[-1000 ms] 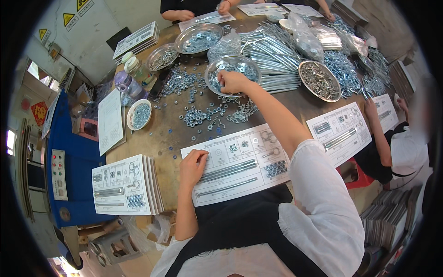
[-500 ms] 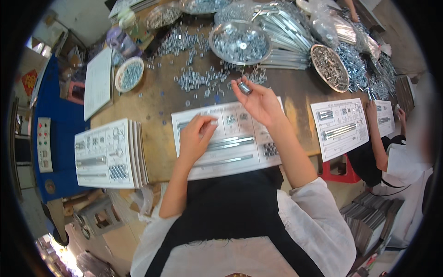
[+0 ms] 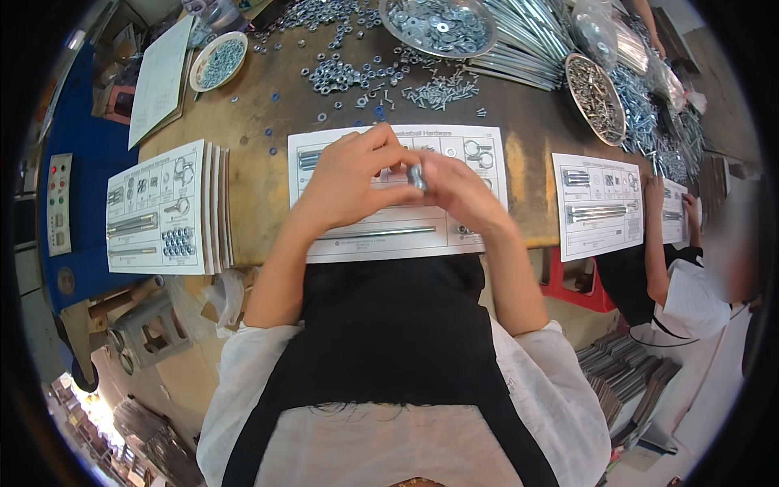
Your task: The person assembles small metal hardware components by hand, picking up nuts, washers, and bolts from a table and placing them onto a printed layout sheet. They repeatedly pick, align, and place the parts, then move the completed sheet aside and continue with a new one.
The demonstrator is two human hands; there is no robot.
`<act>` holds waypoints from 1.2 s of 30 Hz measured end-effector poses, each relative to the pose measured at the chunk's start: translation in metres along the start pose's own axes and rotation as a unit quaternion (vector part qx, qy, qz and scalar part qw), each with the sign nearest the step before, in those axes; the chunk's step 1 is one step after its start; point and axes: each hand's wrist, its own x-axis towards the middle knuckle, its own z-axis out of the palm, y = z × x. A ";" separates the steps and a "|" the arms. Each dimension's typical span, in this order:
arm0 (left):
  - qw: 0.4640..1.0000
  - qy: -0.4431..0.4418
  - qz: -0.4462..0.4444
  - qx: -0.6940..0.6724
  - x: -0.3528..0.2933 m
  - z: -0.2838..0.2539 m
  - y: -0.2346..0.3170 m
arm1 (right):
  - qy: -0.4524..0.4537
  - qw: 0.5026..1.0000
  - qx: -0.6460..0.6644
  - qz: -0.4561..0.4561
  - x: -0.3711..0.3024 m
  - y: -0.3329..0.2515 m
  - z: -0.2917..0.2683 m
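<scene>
Left hand [image 3: 345, 178] and right hand [image 3: 464, 193] meet at a small metal piece [image 3: 417, 178], can't tell which fingers [image 3: 389, 154] clamp it; card [image 3: 381, 247] below them, nuts [image 3: 335, 75] beyond.

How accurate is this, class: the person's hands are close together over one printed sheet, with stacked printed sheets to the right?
Partly wrong: the head view shows stacked printed sheets to the left. The left hand and right hand are close together over one printed sheet.

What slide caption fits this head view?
Left hand and right hand meet at a small metal part over a printed sheet, loose nuts beyond.
</scene>
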 end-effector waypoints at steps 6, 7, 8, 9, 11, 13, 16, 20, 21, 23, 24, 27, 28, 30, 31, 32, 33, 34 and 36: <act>0.952 -0.261 0.031 -0.156 -0.015 -0.039 0.016 | -0.190 0.950 -0.195 0.153 -0.014 -0.029 0.032; 0.950 -0.259 0.020 -0.175 -0.017 -0.038 0.016 | -0.178 0.956 -0.179 0.150 -0.015 -0.027 0.035; 0.947 -0.257 0.010 -0.193 -0.020 -0.037 0.016 | -0.166 0.961 -0.163 0.147 -0.018 -0.025 0.039; 0.944 -0.254 0.002 -0.210 -0.022 -0.036 0.015 | -0.153 0.967 -0.150 0.141 -0.019 -0.024 0.041; 0.971 -0.127 -0.025 -0.201 -0.032 -0.025 0.017 | -0.068 0.979 -0.153 0.119 -0.025 -0.021 0.042; 0.989 -0.017 0.014 -0.149 -0.042 -0.015 0.018 | 0.020 0.990 -0.099 0.097 -0.033 -0.023 0.048; 0.984 0.096 0.148 0.003 -0.052 -0.011 0.020 | 0.051 0.984 -0.166 0.026 -0.044 -0.025 0.059; 0.979 0.133 0.155 0.023 -0.048 -0.011 0.027 | 0.076 0.976 -0.203 0.009 -0.048 -0.038 0.072; 0.980 0.126 0.154 0.013 -0.047 -0.013 0.029 | 0.077 0.977 -0.199 0.001 -0.048 -0.038 0.072; 0.983 0.113 0.142 -0.017 -0.043 -0.014 0.031 | 0.071 0.980 -0.183 -0.021 -0.046 -0.030 0.070; 0.985 0.106 0.131 -0.038 -0.042 -0.012 0.031 | 0.069 0.982 -0.174 -0.032 -0.046 -0.025 0.068; 0.988 0.084 0.104 -0.083 -0.040 -0.008 0.029 | 0.054 0.982 -0.179 -0.027 -0.045 -0.018 0.059; 0.988 0.076 0.096 -0.096 -0.040 -0.006 0.027 | 0.055 0.983 -0.173 -0.026 -0.045 -0.016 0.057; 0.988 0.048 0.074 -0.123 -0.038 -0.004 0.025 | 0.057 0.985 -0.163 -0.023 -0.044 -0.014 0.054; 0.988 0.034 0.063 -0.136 -0.037 -0.004 0.024 | 0.050 0.990 -0.132 -0.010 -0.044 -0.012 0.052; 0.983 0.027 0.061 -0.171 -0.038 -0.003 0.014 | 0.043 0.994 -0.100 0.003 -0.045 -0.010 0.051; 0.977 0.022 0.061 -0.204 -0.040 -0.004 -0.003 | 0.033 0.997 -0.072 0.013 -0.044 -0.010 0.049; 0.969 0.016 0.065 -0.238 -0.037 -0.005 -0.018 | 0.033 0.997 -0.072 0.020 -0.044 -0.008 0.049; 0.991 0.016 -0.041 -0.128 -0.026 -0.011 -0.037 | 0.032 0.996 -0.072 0.033 -0.044 -0.004 0.050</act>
